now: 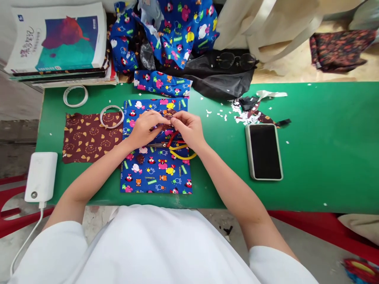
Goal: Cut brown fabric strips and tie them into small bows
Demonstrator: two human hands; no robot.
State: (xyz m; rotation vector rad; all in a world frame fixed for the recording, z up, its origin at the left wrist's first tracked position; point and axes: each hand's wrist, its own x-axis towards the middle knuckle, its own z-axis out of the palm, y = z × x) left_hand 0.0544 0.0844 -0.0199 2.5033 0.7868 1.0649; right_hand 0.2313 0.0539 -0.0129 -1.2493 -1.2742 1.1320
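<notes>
My left hand (149, 128) and my right hand (188, 128) meet fingertip to fingertip over a blue cartoon-print cloth (160, 185). Both are closed in a pinch on a small piece of brown fabric (169, 113), mostly covered by the fingers. Just below my right hand lies a pair of scissors (182, 147) with red and yellow handles, its blades pointing left. A small brown fabric cutout (140, 159) rests on the blue cloth below my left hand. Left of it, a brown patterned cloth (89, 140) lies flat, its right edge meeting the blue cloth.
One tape roll (103, 117) sits on the brown cloth, another tape roll (75, 105) behind it. A phone (264, 152) lies right, near paper and fabric scraps (247, 114). A power bank (41, 176) is left. Books (59, 43), folded blue fabric (162, 84) and glasses (237, 60) line the back.
</notes>
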